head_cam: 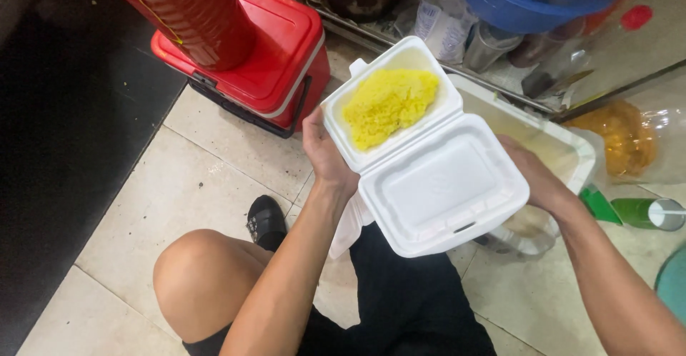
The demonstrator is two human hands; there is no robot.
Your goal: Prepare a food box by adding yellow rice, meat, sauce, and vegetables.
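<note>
I had the foam box [421,145] up in both hands, lid hanging open toward me, rice [389,104] heaped in the far half. My left hand [323,152] was clamped on the box's left edge, thumb over the rim right where tray meets lid. My right hand [532,174] was curled under the lid's right side, palm bearing the weight from below, fingers out of sight beneath the foam.

Box tilting a touch to my left there, so I judged the thing to mind was keeping the tray half level: that rice sat loose and close to the near rim. Foam like that flexes, I reckoned, so a soft grip near the hinge seemed best, not a squeeze on the thin wall.

Past my right hand sat a white tub [564,149] and a green bottle [639,212]; beyond my left, a red cooler [264,56] on the tiles. My knee [204,277] was below the left forearm, well clear. Steady wrists, both hands sharing the load, no sudden swing of the lid.
</note>
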